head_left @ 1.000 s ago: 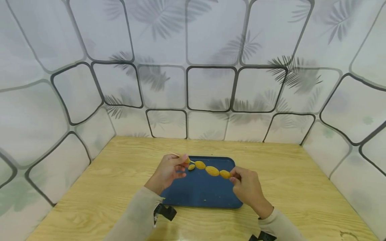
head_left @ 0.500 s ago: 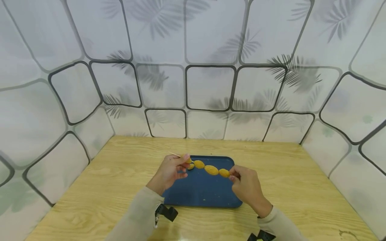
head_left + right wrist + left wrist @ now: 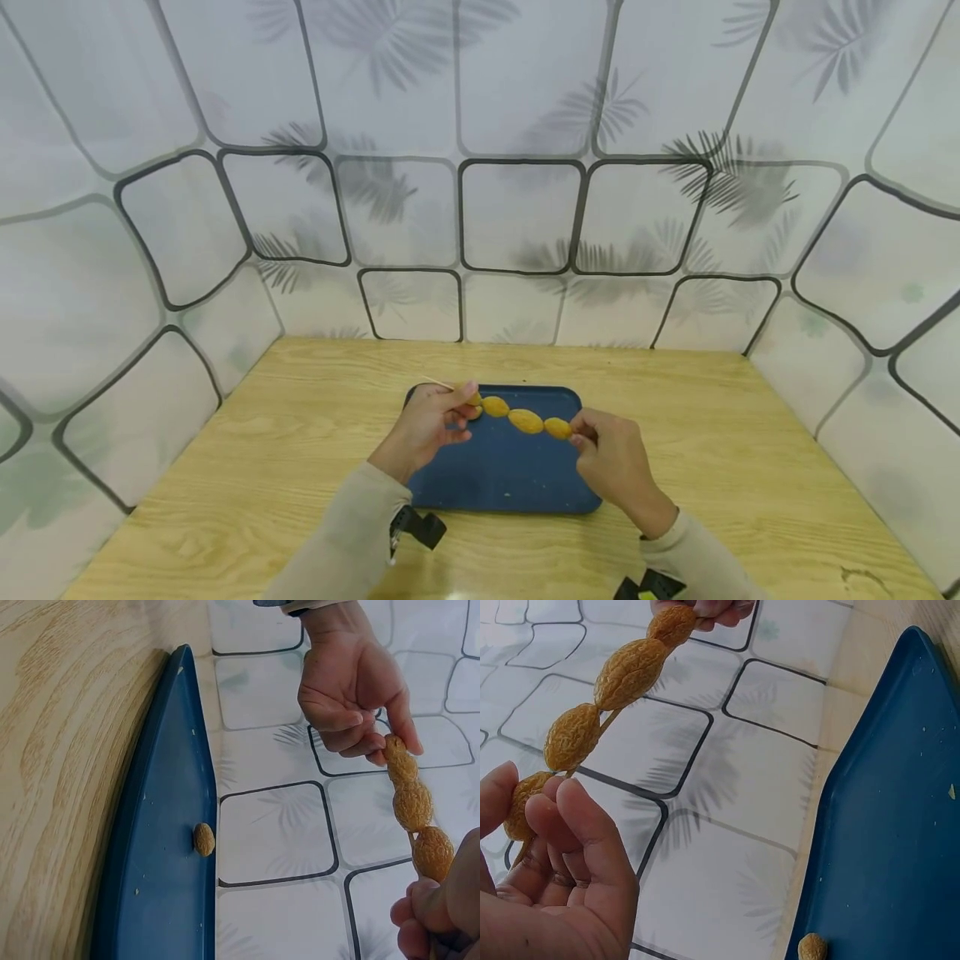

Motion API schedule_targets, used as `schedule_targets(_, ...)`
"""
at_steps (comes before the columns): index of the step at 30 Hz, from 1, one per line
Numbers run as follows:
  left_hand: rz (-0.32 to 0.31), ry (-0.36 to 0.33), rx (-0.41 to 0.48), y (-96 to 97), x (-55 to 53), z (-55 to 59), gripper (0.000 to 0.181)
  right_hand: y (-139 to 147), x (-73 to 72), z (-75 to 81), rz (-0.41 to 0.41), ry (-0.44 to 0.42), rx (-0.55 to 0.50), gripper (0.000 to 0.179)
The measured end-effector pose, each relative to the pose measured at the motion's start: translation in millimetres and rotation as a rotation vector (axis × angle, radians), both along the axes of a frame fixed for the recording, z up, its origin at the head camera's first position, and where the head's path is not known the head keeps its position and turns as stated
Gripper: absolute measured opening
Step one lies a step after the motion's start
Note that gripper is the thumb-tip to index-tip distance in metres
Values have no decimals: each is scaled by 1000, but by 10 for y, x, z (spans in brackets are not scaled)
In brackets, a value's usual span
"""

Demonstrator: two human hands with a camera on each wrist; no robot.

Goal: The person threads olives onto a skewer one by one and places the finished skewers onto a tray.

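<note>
A thin wooden skewer (image 3: 436,382) bears several wrinkled golden-brown oval pieces (image 3: 526,421), which look like dried fruit. It is held above the blue tray (image 3: 502,479), its bare left end sticking out past my left hand (image 3: 425,421). Thumb and fingers of that hand pinch the leftmost piece (image 3: 523,804). At the other end, the fingertips of my right hand (image 3: 617,462) grip the skewer by the rightmost piece (image 3: 557,428); the right wrist view hides what lies inside that grip. One loose oval piece (image 3: 204,839) lies in the tray near its far edge.
The tray stands on a light wooden table (image 3: 322,400), with small crumbs (image 3: 137,892) scattered in it. Behind and at both sides, a patterned pale cloth (image 3: 517,217) encloses the table.
My left hand has shifted slightly rightward, now covering more of the loose piece in the head view. The right hand stays almost still, and the skewered pieces keep their order.
</note>
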State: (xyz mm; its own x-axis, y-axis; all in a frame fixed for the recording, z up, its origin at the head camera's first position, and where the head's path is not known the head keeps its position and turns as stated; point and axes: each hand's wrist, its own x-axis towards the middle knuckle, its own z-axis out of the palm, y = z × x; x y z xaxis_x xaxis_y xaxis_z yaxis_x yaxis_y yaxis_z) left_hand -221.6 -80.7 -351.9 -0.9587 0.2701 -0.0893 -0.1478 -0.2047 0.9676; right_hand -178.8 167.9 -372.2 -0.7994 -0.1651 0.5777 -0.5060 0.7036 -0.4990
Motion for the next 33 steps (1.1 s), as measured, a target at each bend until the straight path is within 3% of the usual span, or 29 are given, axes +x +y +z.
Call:
schedule_targets(8, -3, -4, -32, 44, 2, -16, 25, 32, 21, 30, 12, -21, 5, 26)
schedule_targets(17, -25, -11, -106, 52, -86, -79, 41, 164, -35, 6, 117, -191, 71, 2)
schedule_targets(25, -6, 15, -160, 109, -162, -154, 51, 305, -107, -61, 204, -343, 135, 2)
schedule_targets(30, -67, 7, -178, 111, -213, -198, 52, 360, -105, -102, 163, -367, 70, 10)
schedule_targets(33, -70, 25, -228, 97, -259, -238, 48, 398, -105, -126, 99, -365, 48, 13)
